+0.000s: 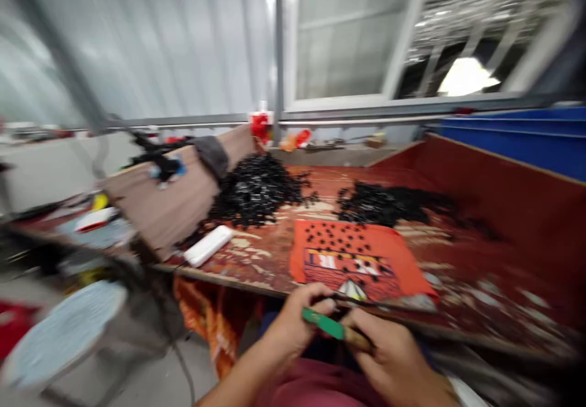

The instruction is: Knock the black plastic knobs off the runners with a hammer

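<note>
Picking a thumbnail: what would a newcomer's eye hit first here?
Probably the bright orange cloth, near the front of the red worktop and dotted with small black pieces. Behind it lie two dark heaps, the taller one to the left. At the near edge, the right hand holds a green-and-brown tool, its green part close to the left hand.

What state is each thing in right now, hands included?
Left hand: fingers curled by the tool's green end; grip unclear
Right hand: closed around the tool's handle
Tool: held
Orange cloth: spread flat, black pieces scattered on it
Left pile: heaped
Right pile: lower, spread out
White box: lying flat
Stool: upright
Window: open or shut, can't tell
</note>
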{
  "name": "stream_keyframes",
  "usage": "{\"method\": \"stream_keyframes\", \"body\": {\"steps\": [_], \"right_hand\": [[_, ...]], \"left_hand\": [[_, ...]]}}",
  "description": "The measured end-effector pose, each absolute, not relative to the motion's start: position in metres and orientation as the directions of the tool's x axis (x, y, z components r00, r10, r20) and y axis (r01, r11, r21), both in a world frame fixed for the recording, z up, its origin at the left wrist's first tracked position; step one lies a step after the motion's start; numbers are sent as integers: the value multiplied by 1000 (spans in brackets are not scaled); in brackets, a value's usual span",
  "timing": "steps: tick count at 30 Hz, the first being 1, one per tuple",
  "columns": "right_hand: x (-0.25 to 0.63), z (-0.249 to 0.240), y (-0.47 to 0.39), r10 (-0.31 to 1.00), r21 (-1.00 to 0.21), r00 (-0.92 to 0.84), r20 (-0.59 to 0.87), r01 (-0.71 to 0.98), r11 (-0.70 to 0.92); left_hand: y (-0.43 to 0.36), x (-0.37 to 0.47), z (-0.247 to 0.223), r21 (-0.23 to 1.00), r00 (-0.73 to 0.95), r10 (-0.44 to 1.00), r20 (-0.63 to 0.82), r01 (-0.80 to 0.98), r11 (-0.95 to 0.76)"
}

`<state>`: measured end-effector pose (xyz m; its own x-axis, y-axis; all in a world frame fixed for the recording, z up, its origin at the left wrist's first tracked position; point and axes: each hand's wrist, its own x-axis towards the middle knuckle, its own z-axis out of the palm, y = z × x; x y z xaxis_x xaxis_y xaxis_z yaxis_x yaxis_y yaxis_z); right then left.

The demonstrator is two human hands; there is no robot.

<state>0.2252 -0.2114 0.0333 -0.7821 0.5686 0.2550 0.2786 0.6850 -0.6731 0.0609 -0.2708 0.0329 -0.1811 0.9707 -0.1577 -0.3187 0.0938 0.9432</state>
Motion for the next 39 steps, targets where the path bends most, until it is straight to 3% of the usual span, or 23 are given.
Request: {"method": "stream_keyframes", "body": {"steps": [3, 7, 11, 15, 25, 39], "right_hand": [[217, 37, -211, 599, -787, -772, 215, 226, 574], [210, 43, -197, 716, -913, -686, 130, 200, 357], [230, 43, -175, 822, -909, -570, -27, 357, 218], [246, 46, -156, 828, -870, -557, -59, 435, 231], [246, 27, -131, 845, -863, -519, -130, 479, 162], [236, 28, -114, 819, -872, -565, -105, 449, 197]], "left_hand": [[-262, 35, 33, 961, -140, 965, -220, -198, 190], [-241, -24, 34, 976, -290, 935, -202, 24, 218], [-201, -74, 33, 947, -389, 909, -149, 209, 245], [-156, -87, 28, 896, -275, 959, -73, 405, 184], [-107, -75, 16, 901, -189, 925, -328, 231, 367], [-98, -76, 9, 864, -200, 918, -342, 317, 391]]}}
